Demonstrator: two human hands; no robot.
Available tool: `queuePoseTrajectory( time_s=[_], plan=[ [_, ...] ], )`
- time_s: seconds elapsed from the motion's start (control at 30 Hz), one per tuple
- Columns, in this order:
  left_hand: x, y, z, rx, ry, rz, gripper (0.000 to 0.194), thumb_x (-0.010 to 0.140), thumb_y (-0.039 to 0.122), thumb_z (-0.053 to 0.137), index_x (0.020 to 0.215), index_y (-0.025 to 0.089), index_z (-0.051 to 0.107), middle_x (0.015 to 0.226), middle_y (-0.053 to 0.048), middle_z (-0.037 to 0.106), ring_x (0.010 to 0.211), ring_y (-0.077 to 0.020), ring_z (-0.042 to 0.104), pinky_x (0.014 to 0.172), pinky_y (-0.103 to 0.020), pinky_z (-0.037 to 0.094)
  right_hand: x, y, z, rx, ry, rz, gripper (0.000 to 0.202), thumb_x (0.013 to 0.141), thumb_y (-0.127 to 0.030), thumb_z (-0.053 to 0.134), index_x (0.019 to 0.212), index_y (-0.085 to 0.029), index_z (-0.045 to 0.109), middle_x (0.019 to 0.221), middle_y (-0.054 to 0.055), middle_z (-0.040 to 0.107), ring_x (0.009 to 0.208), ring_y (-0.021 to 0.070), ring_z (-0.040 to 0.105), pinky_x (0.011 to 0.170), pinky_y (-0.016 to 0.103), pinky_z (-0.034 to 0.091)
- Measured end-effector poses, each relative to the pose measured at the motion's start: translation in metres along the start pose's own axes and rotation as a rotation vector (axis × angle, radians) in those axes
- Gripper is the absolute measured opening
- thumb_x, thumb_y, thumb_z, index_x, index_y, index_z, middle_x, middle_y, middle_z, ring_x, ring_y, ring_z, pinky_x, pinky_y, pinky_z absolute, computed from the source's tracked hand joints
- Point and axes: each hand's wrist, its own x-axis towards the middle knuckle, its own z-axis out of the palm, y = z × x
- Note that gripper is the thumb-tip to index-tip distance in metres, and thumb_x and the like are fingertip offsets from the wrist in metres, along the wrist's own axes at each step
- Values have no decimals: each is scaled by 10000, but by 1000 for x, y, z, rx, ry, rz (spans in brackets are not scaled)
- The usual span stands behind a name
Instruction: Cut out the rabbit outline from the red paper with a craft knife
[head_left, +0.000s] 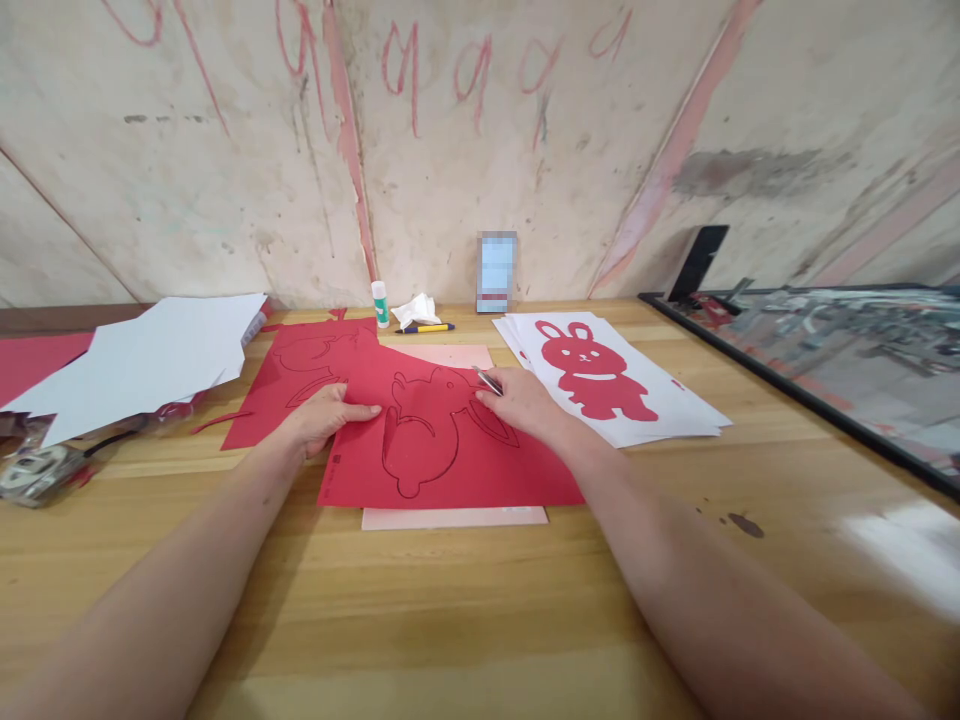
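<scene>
A red sheet with a black rabbit outline lies over a pale pink board. My left hand rests at the sheet's left part, thumb stretched out over the paper and fingers apart from it. My right hand is closed around a slim silver craft knife near the rabbit's ear. Another red sheet with a drawn outline lies partly under the left side. At the right, white papers bear a red rabbit cutout.
A glue stick, white tissue, yellow-blue pen and phone are along the wall. White sheets and a power strip occupy the left. A black-edged glass surface is at the right.
</scene>
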Motion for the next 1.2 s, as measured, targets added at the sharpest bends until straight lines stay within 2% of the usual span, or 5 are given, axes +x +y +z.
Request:
queuePoseTrajectory(
  time_s=[0.33,0.6,0.83,1.0,1.2],
  plan=[
    [0,0,-6,-18,-10,1,373,503,237,861,820,132,696,781,-96,728,669,-231,697,648,-338,573,8,29,-6,-94,81,159,326,800,-374,549,1048,-181,637,1043,106,654,932,233,582,708,295,408],
    [-1,1,-6,-32,-8,-6,354,507,212,854,819,137,705,770,-84,730,663,-221,695,654,-325,572,10,37,-5,-93,57,173,374,785,-410,562,1057,-162,629,1052,130,643,949,254,582,721,307,418],
    [-2,2,-8,-39,-13,-7,340,512,193,844,821,144,709,783,-83,732,662,-213,694,653,-309,569,13,46,0,-44,115,150,492,755,-418,609,1179,-170,594,1123,130,620,968,242,575,751,299,422],
    [-2,0,-9,-47,-28,0,337,512,190,842,817,141,709,789,-90,731,695,-235,699,681,-328,567,13,49,-3,89,77,95,345,730,-369,628,1015,-176,656,946,75,664,843,202,589,692,271,416],
    [-1,1,-11,-51,0,-1,335,502,187,840,808,140,712,772,-87,730,676,-234,698,686,-333,563,10,49,-10,331,7,143,168,686,-306,652,779,-167,635,716,6,610,675,141,548,610,244,384]
  ],
)
